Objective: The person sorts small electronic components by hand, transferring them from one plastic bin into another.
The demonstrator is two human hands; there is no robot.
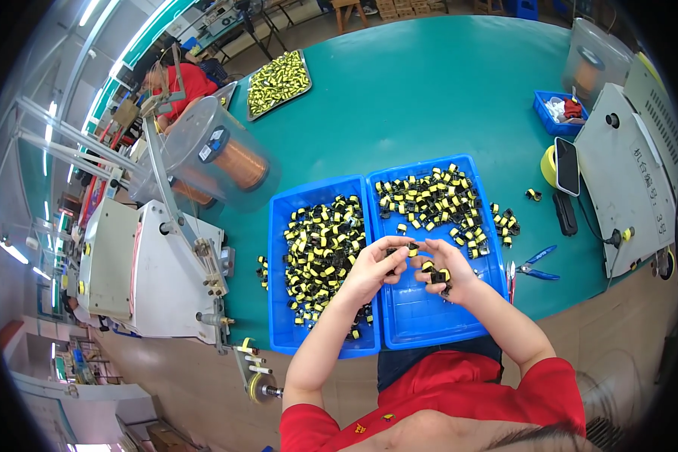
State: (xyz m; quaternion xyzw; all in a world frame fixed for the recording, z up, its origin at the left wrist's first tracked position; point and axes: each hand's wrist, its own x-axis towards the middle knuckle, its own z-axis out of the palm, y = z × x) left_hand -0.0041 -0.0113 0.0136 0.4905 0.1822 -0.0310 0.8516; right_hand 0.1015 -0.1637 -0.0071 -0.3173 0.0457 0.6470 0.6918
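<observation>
My left hand (377,270) is pinched, thumb against fingers, on a small black coil bobbin with yellow tape (412,251). Right beside it, the fingertips of my right hand (456,273) reach toward that same piece. Several more taped bobbins (438,277) are curled in the fingers of my right hand. Both hands are raised over a blue tray (422,320) whose far half holds a spread of similar bobbins (429,197); its near part shows bare blue plastic. Touching it on the left, a second blue tray (274,264) is heaped with the same bobbins (320,252), partly covered by my left forearm.
Blue-handled cutters (539,269), loose bobbins (506,224) and a phone (567,166) against a yellow roll (548,167) lie right. Machines flank the green table (429,90), left (173,264) and right (618,173). Copper wire spools (241,164) and a metal tray (310,71) stand far left.
</observation>
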